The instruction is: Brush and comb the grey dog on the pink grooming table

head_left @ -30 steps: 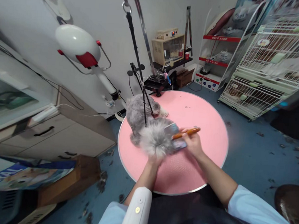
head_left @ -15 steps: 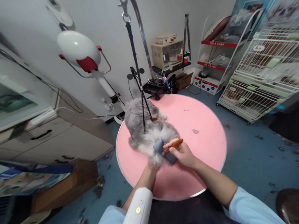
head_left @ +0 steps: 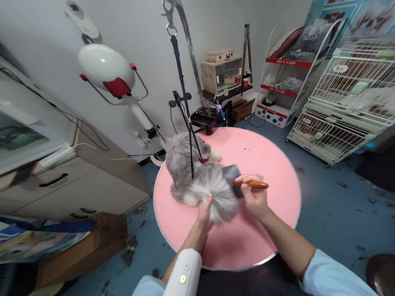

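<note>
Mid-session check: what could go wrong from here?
The brush in the right hand could snag the long fur gripped by the left hand and tug the skin.
The grey animal sits near the left edge of the pink table, so a startled shift might put it over the side.
The black straps reach down to its body and might pull taut if it moved.

From where I stand, over the pink worktop (head_left: 270, 159): brush (head_left: 232, 173) head blurred, pins unresolved. Left hand (head_left: 204, 212): fingers, thumb excepted, hidden by grey fur (head_left: 221, 198). Left of worktop: printed packaging (head_left: 27, 240) cut off, lettering incomplete. Right of worktop: brown object (head_left: 385, 280) cut off, unidentified. Beyond worktop: contents of black tray (head_left: 201, 120) too small.
</note>
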### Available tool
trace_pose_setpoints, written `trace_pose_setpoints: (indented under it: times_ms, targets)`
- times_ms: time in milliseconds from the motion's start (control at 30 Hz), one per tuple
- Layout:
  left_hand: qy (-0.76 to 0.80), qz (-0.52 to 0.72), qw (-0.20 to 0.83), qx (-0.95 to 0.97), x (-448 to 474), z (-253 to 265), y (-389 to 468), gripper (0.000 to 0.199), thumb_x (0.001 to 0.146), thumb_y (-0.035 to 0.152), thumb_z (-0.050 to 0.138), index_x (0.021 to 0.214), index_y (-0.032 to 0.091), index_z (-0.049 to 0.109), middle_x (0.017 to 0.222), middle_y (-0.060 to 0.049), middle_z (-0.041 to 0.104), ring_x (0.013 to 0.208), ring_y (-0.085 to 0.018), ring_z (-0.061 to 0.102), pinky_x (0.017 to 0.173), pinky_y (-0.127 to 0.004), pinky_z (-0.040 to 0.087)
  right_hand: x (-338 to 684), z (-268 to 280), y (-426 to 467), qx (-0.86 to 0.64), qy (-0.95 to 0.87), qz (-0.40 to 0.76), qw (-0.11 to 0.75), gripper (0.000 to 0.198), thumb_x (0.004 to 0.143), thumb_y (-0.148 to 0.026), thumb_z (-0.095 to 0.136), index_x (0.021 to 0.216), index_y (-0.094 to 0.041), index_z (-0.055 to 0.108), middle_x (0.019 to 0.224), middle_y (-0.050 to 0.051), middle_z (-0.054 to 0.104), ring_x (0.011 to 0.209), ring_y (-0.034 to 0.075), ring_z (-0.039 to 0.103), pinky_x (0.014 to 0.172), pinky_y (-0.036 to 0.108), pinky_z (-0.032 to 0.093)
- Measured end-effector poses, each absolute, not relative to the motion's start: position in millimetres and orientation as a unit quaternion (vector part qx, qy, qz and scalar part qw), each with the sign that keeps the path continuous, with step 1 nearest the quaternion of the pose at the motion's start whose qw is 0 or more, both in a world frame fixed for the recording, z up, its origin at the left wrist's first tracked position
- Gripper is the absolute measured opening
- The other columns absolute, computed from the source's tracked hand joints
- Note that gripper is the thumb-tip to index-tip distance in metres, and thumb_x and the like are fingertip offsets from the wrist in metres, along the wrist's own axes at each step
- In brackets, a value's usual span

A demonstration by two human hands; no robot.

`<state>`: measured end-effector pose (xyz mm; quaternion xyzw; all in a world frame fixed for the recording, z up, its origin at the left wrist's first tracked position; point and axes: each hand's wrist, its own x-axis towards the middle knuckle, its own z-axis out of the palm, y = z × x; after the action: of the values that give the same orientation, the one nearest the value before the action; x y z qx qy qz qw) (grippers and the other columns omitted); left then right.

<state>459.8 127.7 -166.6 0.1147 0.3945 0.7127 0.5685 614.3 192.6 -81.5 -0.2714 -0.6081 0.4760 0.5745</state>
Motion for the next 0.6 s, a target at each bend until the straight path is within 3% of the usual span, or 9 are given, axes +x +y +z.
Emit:
trace_pose_setpoints:
  times_ms: [100,233,300,400,533,600]
  targets:
    - [0.473,0.688,0.528,0.158,458,-164,129,0.055,0.054,0.041,0.093,0.097,0.013,0.074,0.098,-0.009,0.077,0.097,-0.027,0.071,0.093,-0.038,0.054,612,-81,195,-0.269,-0.647,0.549,0.455,0.033,0.091,-0.054,0.064,0.087,-0.021,0.064,0.082,0.005,0.073,0.073,0.021,0.07,0.071,0.036,0.058]
    - [0.547,0.628,0.514,0.208,451,-162,131,0.047,0.05,0.042,0.093,0.08,0.012,0.073,0.076,-0.004,0.073,0.069,-0.017,0.066,0.071,-0.028,0.052,610,-76,202,-0.338,-0.592,0.468,0.563,0.032,0.091,-0.055,0.062,0.088,-0.023,0.062,0.086,0.006,0.073,0.08,0.022,0.07,0.078,0.038,0.058]
    - [0.556,0.618,0.507,0.228,451,-162,132,0.045,0.047,0.041,0.094,0.075,0.013,0.072,0.071,-0.002,0.071,0.065,-0.016,0.063,0.068,-0.027,0.05,609,-72,204,-0.298,-0.626,0.476,0.542,0.03,0.092,-0.053,0.061,0.089,-0.023,0.063,0.088,0.005,0.073,0.081,0.021,0.07,0.078,0.037,0.058]
    - [0.55,0.616,0.506,0.247,453,-162,133,0.046,0.045,0.041,0.093,0.076,0.013,0.073,0.07,-0.002,0.071,0.067,-0.017,0.063,0.069,-0.027,0.05,607,-65,207,-0.29,-0.675,0.522,0.434,0.032,0.088,-0.052,0.065,0.084,-0.021,0.064,0.076,0.003,0.071,0.067,0.019,0.067,0.065,0.032,0.056]
    - [0.565,0.61,0.498,0.248,456,-159,133,0.046,0.045,0.044,0.092,0.072,0.013,0.074,0.07,-0.004,0.071,0.066,-0.017,0.063,0.068,-0.028,0.05,607,-57,209,-0.358,-0.614,0.428,0.559,0.027,0.088,-0.049,0.066,0.086,-0.022,0.063,0.083,0.005,0.072,0.077,0.021,0.069,0.076,0.037,0.057]
    - [0.557,0.615,0.499,0.252,457,-158,133,0.044,0.044,0.042,0.093,0.072,0.013,0.074,0.071,-0.004,0.071,0.066,-0.016,0.062,0.069,-0.027,0.05,607,-56,207,-0.321,-0.641,0.442,0.54,0.025,0.089,-0.047,0.064,0.087,-0.022,0.063,0.086,0.006,0.073,0.081,0.021,0.07,0.079,0.037,0.057]
